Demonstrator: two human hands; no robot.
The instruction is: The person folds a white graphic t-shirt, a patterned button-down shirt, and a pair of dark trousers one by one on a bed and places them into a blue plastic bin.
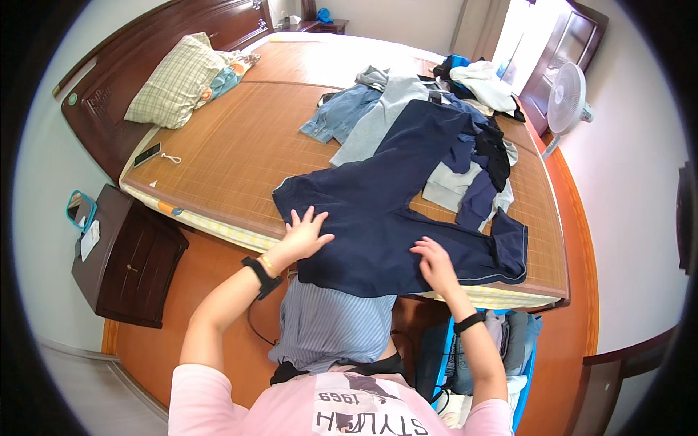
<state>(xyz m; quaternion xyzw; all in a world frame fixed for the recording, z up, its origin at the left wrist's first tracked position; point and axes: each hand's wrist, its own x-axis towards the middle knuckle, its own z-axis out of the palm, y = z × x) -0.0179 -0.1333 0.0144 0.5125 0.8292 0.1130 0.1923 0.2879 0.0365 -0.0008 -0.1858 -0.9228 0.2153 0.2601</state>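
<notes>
A pair of navy blue trousers point(371, 218) is spread over the near edge of the bed, its legs apart, one reaching away and the other to the right. The right-hand leg ends in a bent-up hem with light piping. My left hand point(305, 234) rests with fingers apart on the waist part at the left. Over the fabric near the crotch is my right hand point(434, 264), fingers loosely bent; whether it pinches any cloth cannot be made out. Behind the trousers lie a grey garment point(376, 117) and a denim garment point(341, 111).
A clothes pile point(485, 158) covers the mat's right side, with more clothes point(482, 87) behind. A checked pillow point(172, 82) and a phone point(147, 155) lie left. Below right stands a blue-rimmed container point(443, 357) of clothes; a fan point(567, 101) and nightstand point(128, 256) flank the bed.
</notes>
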